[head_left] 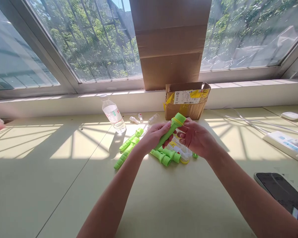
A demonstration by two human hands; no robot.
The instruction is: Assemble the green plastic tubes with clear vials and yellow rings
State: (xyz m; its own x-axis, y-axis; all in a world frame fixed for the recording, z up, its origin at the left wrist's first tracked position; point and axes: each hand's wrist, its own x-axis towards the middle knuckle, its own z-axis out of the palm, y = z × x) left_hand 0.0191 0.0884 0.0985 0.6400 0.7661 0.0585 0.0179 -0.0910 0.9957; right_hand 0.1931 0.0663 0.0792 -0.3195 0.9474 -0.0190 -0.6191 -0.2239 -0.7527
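Note:
A green ribbed tube (169, 132) with a threaded end and a yellow ring near that end is gripped in my left hand (156, 135). The threaded end points up and to the right. My right hand (195, 137) is beside that end, its fingers bent and partly spread; whether its thumb or fingertips touch the tube is unclear. Beneath the hands lie more green tubes (172, 154), a yellow ring (184, 162) and clear plastic pieces (188, 151), partly hidden. Two green tubes (126, 153) rest to the left of my left hand.
A water bottle (114, 115) stands behind on the left, near small white pieces (134, 120) and a clear cup (153, 118). An open cardboard box (185, 110) is by the window. At right are a power strip (285, 142), cables and a phone (283, 193).

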